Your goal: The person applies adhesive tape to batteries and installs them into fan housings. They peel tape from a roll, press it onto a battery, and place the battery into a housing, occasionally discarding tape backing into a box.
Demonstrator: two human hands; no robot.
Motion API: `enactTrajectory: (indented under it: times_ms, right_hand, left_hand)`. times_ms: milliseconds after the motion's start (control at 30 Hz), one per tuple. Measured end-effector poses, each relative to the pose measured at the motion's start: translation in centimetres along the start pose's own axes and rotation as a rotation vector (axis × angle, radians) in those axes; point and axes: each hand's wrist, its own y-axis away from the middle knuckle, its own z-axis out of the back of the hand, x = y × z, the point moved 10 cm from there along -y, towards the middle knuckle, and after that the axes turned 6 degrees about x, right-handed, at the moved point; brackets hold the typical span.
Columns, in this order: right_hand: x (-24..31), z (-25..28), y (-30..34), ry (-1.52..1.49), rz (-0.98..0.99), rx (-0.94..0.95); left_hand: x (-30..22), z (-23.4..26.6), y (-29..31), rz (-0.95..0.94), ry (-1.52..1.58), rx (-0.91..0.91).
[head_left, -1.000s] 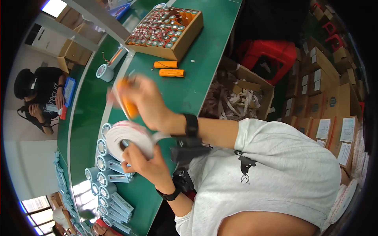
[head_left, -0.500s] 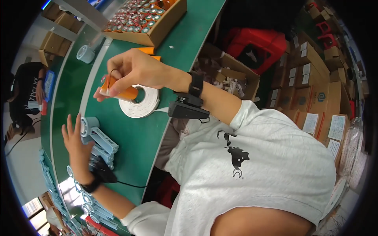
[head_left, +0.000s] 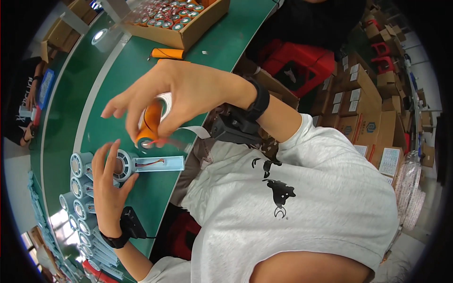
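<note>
My right hand (head_left: 184,94) pinches an orange cylindrical battery (head_left: 151,120) between thumb and fingers, its end tipped down. Red wires at that end are smeared by motion. Below it, my left hand (head_left: 108,188) curls thumb and fingers around the round head of a light-blue plastic housing (head_left: 125,165). The housing's open, trough-like handle (head_left: 163,163) points right, with thin wires inside. Partly hidden behind the right hand is a white tape roll (head_left: 165,101), a strip of it reaching the table edge.
Several more light-blue housings (head_left: 81,207) stand in rows beside my left hand. An orange battery (head_left: 167,54) lies near a cardboard box (head_left: 188,37) of batteries on the green table (head_left: 104,120). A red stool (head_left: 302,61) and cartons (head_left: 363,94) are right; another person works far left.
My right hand has tilted the battery and brought it lower, toward the housing. My left hand, spread before, has closed around a housing, whose open handle now faces up.
</note>
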Motion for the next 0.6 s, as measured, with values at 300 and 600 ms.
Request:
enactTrajectory:
  times_ms: [300, 600]
  right_hand:
    - [-1.2, -1.1, 0.9, -0.011, -0.167, -0.068]
    - [1.8, -1.3, 0.8, 0.163, 0.049, -0.081]
  left_hand:
    - [-2.6, -2.9, 1.2, -0.178, -0.4, -0.104]
    - [-1.3, -2.3, 1.7, -0.147, -0.091, -0.237]
